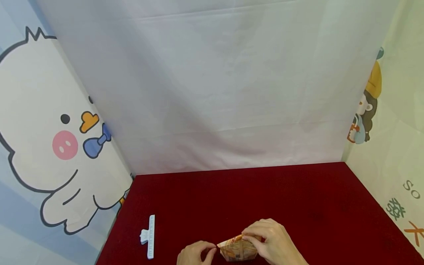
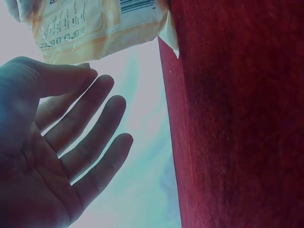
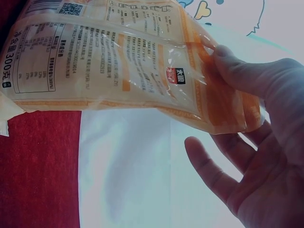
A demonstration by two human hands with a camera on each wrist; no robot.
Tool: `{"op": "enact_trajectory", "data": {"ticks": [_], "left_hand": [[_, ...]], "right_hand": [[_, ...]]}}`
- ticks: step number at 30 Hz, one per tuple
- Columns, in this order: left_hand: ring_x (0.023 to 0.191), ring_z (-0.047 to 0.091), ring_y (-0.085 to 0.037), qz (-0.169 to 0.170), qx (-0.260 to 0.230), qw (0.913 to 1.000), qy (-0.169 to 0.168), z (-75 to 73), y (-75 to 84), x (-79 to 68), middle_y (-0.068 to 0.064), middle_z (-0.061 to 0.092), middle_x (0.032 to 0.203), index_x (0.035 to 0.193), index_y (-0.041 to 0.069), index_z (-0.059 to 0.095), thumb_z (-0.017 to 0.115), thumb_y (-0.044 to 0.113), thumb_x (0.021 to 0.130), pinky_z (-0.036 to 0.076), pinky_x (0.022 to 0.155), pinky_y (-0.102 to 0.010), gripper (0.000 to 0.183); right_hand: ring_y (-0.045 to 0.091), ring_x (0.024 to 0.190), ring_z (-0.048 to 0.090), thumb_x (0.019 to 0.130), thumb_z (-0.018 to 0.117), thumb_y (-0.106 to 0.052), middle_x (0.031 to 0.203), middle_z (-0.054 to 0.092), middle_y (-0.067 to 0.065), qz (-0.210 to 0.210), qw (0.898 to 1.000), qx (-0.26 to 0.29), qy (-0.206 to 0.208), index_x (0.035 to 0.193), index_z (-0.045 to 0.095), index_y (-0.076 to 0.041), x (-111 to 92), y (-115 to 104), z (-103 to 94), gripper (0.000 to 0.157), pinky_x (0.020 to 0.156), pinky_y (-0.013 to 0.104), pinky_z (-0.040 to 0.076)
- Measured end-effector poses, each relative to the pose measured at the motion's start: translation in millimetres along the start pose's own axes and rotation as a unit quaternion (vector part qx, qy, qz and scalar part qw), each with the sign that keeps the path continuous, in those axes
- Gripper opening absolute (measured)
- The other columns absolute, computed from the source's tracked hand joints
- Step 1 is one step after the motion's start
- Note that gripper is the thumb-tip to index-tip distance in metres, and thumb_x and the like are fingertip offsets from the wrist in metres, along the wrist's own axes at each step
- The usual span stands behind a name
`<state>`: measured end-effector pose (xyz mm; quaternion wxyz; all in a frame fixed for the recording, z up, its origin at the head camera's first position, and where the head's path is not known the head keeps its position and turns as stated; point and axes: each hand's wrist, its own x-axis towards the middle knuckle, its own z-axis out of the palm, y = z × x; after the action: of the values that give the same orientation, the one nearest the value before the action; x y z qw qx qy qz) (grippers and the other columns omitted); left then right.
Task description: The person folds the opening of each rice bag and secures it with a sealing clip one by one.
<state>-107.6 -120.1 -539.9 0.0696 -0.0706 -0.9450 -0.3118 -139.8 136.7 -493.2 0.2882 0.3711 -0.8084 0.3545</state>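
Note:
A printed plastic food packet (image 1: 239, 250) in cream and orange stands at the front of the dark red table. Small text fills its face in the right wrist view, and a barcode shows in the left wrist view. My right hand (image 3: 266, 114) pinches its orange end between thumb and fingers. Beside the packet's left corner is my left hand (image 1: 197, 253), thumb and forefinger tips close together right at the edge. Its other fingers (image 2: 102, 123) are spread and nearly straight. No part of the packet shows between the left fingertips.
A pale blue clip (image 1: 151, 237) with a long ruler-marked bar lies at the left of the red table (image 1: 265, 198). A white cloth (image 1: 225, 92) hangs behind the table. Printed cloths with cartoon figures stand along both sides.

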Motion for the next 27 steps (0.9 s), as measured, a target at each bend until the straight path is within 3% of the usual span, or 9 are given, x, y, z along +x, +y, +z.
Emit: {"op": "enact_trajectory", "data": {"ticks": [6, 19, 27], "left_hand": [[0.068, 0.067, -0.003, -0.009, 0.005, 0.9999, -0.006, -0.5, -1.0, -0.8, 0.01, 0.076, 0.088, 0.092, 0.027, 0.078, 0.071, 0.029, 0.09, 0.048, 0.052, -0.019, 0.008], [0.06, 0.059, 0.004, -0.022, -0.001, 0.9998, 0.001, -1.2, -0.4, -2.0, 0.009, 0.077, 0.09, 0.093, 0.029, 0.078, 0.071, 0.031, 0.089, 0.041, 0.048, -0.017, 0.008], [0.061, 0.062, 0.002, -0.021, 0.004, 0.9998, 0.004, 0.0, -1.2, -2.1, 0.01, 0.077, 0.088, 0.091, 0.029, 0.078, 0.073, 0.032, 0.088, 0.042, 0.049, -0.017, 0.007]], "right_hand": [[-0.001, 0.077, 0.068, 0.071, 0.087, -0.013, 0.088, 0.074, -0.016, 0.0, 1.0, -0.001, -0.001, 0.089, 0.079, -0.024, 0.0, -0.5, 0.1, 0.023, 0.077, 0.014, 0.05], [-0.001, 0.077, 0.067, 0.07, 0.088, -0.012, 0.087, 0.074, -0.015, -0.005, 1.0, 0.001, 0.001, 0.088, 0.079, -0.024, -0.5, 0.0, 0.3, 0.023, 0.077, 0.014, 0.05], [0.0, 0.077, 0.067, 0.07, 0.087, -0.011, 0.088, 0.074, -0.015, -0.004, 1.0, 0.004, -0.001, 0.088, 0.079, -0.023, -0.3, -0.2, -0.1, 0.023, 0.076, 0.014, 0.05]]}}
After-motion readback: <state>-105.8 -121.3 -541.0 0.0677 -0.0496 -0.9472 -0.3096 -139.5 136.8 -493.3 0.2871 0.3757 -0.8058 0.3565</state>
